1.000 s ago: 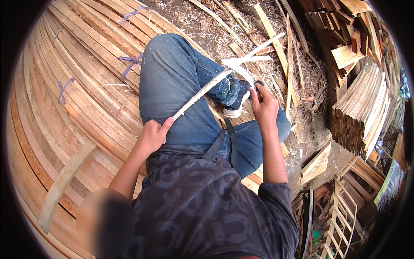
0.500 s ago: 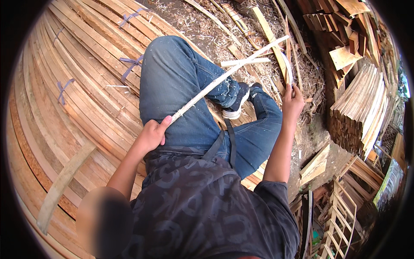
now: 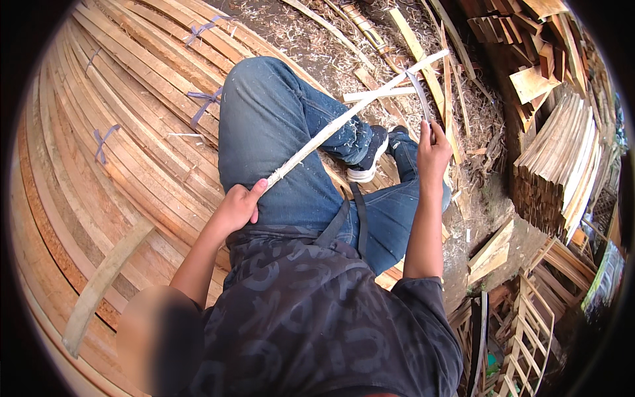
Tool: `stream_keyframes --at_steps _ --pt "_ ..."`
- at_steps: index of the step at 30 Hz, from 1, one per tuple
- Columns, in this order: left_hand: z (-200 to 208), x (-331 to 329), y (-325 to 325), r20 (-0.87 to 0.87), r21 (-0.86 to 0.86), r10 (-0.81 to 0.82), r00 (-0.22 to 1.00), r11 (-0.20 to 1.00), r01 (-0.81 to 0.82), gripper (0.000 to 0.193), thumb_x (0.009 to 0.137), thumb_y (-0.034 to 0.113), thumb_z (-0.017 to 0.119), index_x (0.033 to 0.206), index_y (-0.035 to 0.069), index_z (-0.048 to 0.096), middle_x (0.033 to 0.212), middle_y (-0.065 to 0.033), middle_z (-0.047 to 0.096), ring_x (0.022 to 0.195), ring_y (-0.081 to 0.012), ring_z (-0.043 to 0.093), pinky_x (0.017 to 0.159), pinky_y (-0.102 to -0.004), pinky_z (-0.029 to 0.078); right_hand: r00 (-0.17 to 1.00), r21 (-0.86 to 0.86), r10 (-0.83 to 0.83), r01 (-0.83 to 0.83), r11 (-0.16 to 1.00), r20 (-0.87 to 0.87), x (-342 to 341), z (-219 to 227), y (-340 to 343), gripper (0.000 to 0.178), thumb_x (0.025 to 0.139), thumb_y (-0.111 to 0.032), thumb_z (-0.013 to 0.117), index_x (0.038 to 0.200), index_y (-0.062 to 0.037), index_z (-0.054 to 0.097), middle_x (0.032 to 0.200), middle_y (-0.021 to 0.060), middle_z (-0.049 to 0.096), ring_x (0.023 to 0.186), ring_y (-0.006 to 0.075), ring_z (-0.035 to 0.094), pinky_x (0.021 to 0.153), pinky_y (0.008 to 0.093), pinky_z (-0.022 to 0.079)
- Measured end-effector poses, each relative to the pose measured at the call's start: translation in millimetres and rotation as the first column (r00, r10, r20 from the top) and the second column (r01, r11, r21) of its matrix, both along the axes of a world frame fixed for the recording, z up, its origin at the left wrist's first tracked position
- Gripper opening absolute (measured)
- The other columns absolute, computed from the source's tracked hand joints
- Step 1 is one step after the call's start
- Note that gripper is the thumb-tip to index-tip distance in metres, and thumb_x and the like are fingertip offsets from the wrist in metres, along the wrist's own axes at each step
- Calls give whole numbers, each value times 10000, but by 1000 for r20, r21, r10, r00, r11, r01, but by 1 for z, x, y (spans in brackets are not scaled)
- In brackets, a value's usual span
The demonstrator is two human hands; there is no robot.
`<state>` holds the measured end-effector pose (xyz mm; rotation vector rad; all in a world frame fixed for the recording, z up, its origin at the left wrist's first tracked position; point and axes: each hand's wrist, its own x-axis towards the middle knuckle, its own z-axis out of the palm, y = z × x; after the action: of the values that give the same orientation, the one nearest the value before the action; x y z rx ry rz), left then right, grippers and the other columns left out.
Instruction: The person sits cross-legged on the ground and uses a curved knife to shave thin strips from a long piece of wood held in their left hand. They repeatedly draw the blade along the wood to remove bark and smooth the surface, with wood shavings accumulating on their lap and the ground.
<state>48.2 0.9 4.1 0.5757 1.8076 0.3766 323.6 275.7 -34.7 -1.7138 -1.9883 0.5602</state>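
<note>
A long pale wooden stick (image 3: pixel 340 120) slants across my bent leg, from my lap up to the right. My left hand (image 3: pixel 243 204) is closed round its near end, close to my thigh, where the wood looks frayed. In my right hand (image 3: pixel 433 151), closed on its handle, is a knife (image 3: pixel 419 96) with a slim, slightly curved blade. The blade points up and to the left, its tip at or very near the stick towards the far end; whether they touch I cannot tell. Most of the handle is hidden in my fingers.
Long planks (image 3: pixel 132 155), some tied with purple strips, spread under me and to the left. A short pale stick (image 3: pixel 380 95) lies behind the long one. Shavings (image 3: pixel 331 49) and loose slats cover the ground ahead. Stacked wood (image 3: pixel 559 155) and a slatted wooden frame (image 3: pixel 529 337) stand at right.
My right hand has moved left with the knife, bringing the blade over to the stick's far part. My left hand keeps its hold on the near end. The view has shifted slightly.
</note>
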Motion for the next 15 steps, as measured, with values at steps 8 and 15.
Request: stream_keyframes --at_steps 8,15 --pt "3 -4 7 64 -88 -50 997 995 56 818 878 666 433 402 6 516 362 -43 350 405 -172 427 477 -309 381 980 -87 197 -197 977 -11 -23 -1 -33 245 841 -242 678 959 -27 683 656 147 627 582 299 627 562 358 479" --pt "2 -6 9 61 -124 -70 996 989 77 852 883 690 376 417 -2 550 361 -68 369 441 -207 478 546 -332 439 956 -43 267 -273 961 -123 -44 5 -60 210 830 -215 692 959 -50 687 670 122 630 571 277 624 545 351 478"
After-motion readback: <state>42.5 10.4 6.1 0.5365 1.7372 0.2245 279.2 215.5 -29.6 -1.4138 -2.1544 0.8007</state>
